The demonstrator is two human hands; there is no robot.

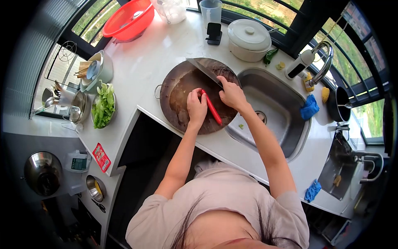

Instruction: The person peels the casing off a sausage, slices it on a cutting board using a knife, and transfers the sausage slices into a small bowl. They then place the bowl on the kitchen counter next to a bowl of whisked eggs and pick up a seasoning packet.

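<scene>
A long red chili [212, 108] lies on a round dark wooden cutting board [172, 93]. Fingers of my left hand [197, 107] are closed on its upper end. My right hand [231, 93] grips the handle of a large knife [204, 71], whose blade points up and left over the board, above the chili and apart from it. The knife's handle is mostly hidden in my fist. Beside the board on the right is the steel sink [286, 116].
At the back stand a red colander [129, 20], a phone stand [214, 34] and a white lidded pot [249, 39]. Left is a bowl of lettuce [103, 107]. A faucet [325, 66] and blue cloth [309, 107] are by the sink.
</scene>
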